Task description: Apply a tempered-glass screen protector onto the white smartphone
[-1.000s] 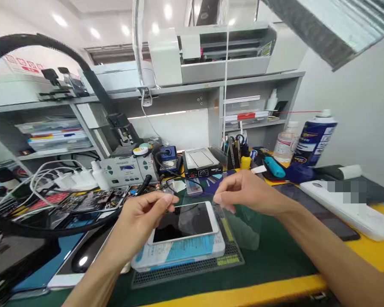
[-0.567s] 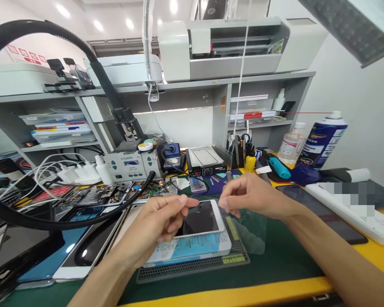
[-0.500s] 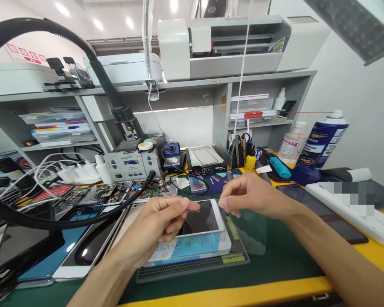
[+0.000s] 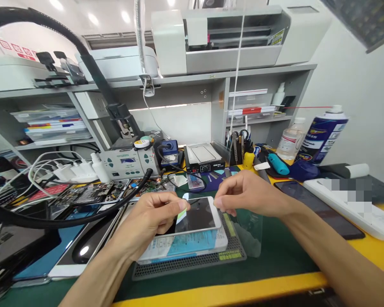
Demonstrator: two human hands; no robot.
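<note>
A white-framed phone [image 4: 200,215] with a dark screen lies on a white and blue box [image 4: 195,245]. Over the phone's left part, my left hand [image 4: 161,213] is closed, thumb and forefinger pinched on a thin pale green tab [image 4: 181,212]. A bluish sheen shows just behind those fingertips. My right hand [image 4: 240,194] also pinches, its fingertips at the phone's upper right corner. What it grips, if anything, is too small to tell. Below that hand a clear film sheet [image 4: 251,234] lies to the right of the box, partly over a grey perforated mat [image 4: 179,269].
Several phones and panels [image 4: 73,251] crowd the left, under a black hose [image 4: 83,221]. Circuit boards [image 4: 89,194] lie behind them. A dark phone [image 4: 320,209], a white slab [image 4: 348,207] and a spray can [image 4: 321,138] stand or lie at right. A heating plate [image 4: 205,157] is behind.
My left forefinger, stretched out before, has curled into a pinch, and the pale green tab now shows there. My right fingertips have come down slightly to the phone's corner. The view has shifted slightly.
</note>
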